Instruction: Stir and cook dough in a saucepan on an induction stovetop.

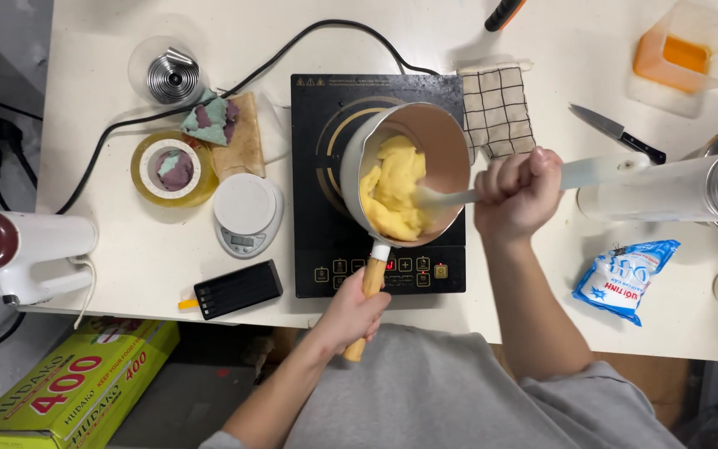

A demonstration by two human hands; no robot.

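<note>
My left hand (356,314) grips the wooden handle (370,287) of a small metal saucepan (425,137), which is tilted over a black induction cooktop (317,241). A thick yellow dough (392,189) fills the pan's left side. My right hand (515,193) is closed in a fist around a white spatula (579,175). Its blade reaches into the pan and touches the dough.
On the white table (126,249) left of the cooktop stand a small kitchen scale (245,214), a bowl with coloured dough (174,169), a black device (238,288) and a white appliance (18,249). To the right lie a checked cloth (498,108), a knife (617,131), a blue-white bag (625,278), a metal cylinder (691,187) and an orange-filled container (687,54).
</note>
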